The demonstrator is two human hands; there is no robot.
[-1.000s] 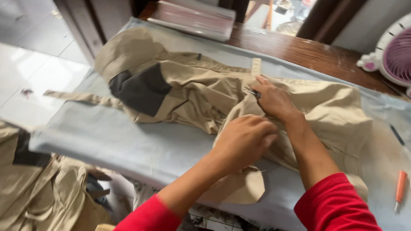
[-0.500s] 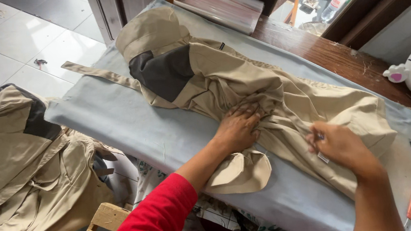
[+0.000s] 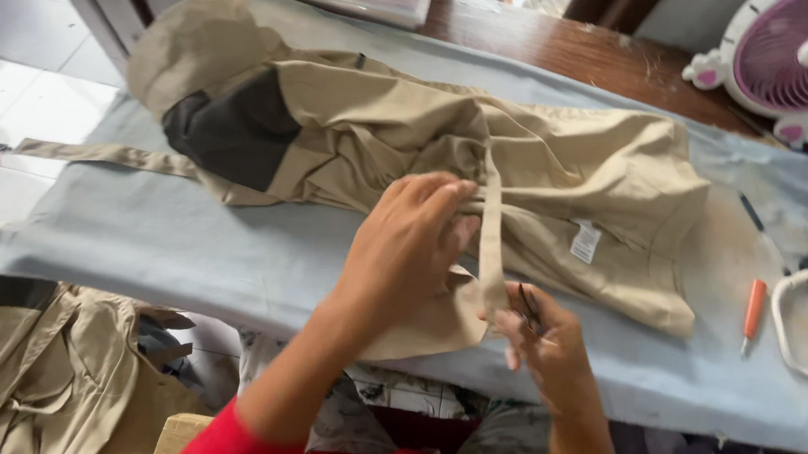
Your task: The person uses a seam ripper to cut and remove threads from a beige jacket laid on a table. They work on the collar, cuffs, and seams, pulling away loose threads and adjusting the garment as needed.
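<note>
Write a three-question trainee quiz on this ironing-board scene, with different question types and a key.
1. True or false: the left hand rests on the khaki garment.
2. Multiple choice: the right hand pinches A) the fabric strap, B) the orange tool, C) the white cable.
3. Fill in: the pink fan stands at the far ______ corner.

Key: 1 true; 2 A; 3 right.
</note>
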